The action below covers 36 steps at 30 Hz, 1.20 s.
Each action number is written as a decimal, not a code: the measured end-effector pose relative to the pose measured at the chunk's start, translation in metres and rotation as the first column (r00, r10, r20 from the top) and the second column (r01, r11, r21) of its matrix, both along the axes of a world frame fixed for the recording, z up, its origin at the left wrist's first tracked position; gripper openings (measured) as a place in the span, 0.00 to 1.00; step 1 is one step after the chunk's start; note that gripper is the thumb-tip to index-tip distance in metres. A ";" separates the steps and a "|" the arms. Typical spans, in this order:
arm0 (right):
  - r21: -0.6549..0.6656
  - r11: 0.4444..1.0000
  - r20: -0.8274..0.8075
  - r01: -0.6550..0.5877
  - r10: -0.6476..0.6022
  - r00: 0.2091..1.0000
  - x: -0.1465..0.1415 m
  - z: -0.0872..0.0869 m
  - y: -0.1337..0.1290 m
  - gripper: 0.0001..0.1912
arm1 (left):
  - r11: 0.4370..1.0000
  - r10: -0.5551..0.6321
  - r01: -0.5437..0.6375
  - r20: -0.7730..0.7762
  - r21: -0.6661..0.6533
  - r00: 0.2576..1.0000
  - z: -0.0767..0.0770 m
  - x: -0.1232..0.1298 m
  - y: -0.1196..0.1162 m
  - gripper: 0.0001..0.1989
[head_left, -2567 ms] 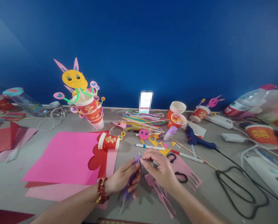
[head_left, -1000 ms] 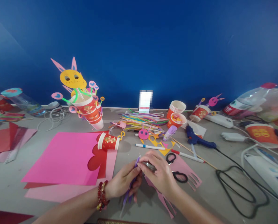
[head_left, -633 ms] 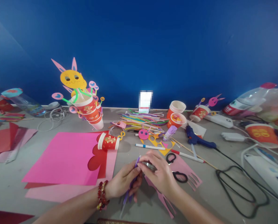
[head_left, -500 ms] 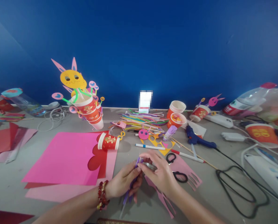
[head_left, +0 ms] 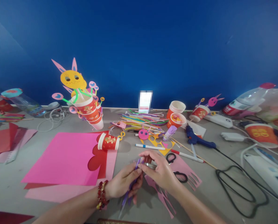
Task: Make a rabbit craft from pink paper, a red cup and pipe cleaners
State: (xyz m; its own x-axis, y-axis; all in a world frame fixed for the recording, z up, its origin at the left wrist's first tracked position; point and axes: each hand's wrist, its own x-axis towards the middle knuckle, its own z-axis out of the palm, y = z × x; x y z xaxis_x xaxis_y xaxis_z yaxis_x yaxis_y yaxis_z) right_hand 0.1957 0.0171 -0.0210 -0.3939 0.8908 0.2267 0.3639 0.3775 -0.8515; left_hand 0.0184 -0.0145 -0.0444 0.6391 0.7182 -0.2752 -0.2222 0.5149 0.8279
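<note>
And there, at six o'clock, the left hand [head_left: 123, 180] gripped purple straws [head_left: 125, 197], the right hand [head_left: 161, 170] pinching their top ends; at one o'clock from them, a paper cup [head_left: 171, 124] held colourful scraps [head_left: 177, 118]!

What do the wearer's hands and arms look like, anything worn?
Left hand: no glove; red beaded bracelet with gold-coloured beads at the wrist. Right hand: no glove, no wristwear visible. No sleeves on the visible forearms.
</note>
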 end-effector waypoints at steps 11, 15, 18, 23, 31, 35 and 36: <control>-0.149 0.980 -0.111 -0.133 0.117 0.987 0.000 0.003 0.009 0.09 | 0.999 -0.040 0.041 -0.055 0.014 0.998 0.002 -0.003 0.000 0.20; -0.160 0.975 -0.159 -0.154 0.129 0.979 -0.001 0.003 0.010 0.13 | 0.999 -0.030 0.034 -0.095 0.041 0.995 0.003 -0.003 0.000 0.20; -0.141 0.979 -0.209 -0.145 0.114 0.971 -0.003 0.001 0.010 0.15 | 0.997 -0.005 0.013 -0.117 0.070 0.993 0.003 -0.003 0.000 0.20; -0.159 0.978 -0.221 -0.137 0.100 0.970 -0.003 -0.003 0.010 0.16 | 0.997 -0.012 0.022 -0.135 0.073 0.991 0.004 -0.004 0.001 0.19; -0.179 0.973 -0.183 -0.146 0.113 0.977 0.004 -0.003 0.013 0.11 | 0.999 0.016 -0.015 -0.015 0.031 1.000 -0.004 -0.003 0.001 0.17; -0.157 0.970 -0.245 -0.185 0.143 0.959 0.004 -0.003 0.015 0.09 | 0.998 0.053 -0.053 -0.007 0.030 0.999 -0.007 -0.003 0.000 0.18; -0.159 0.969 -0.251 -0.189 0.146 0.957 0.003 -0.003 0.015 0.08 | 0.998 0.059 -0.058 -0.011 0.026 0.998 -0.007 -0.003 0.000 0.18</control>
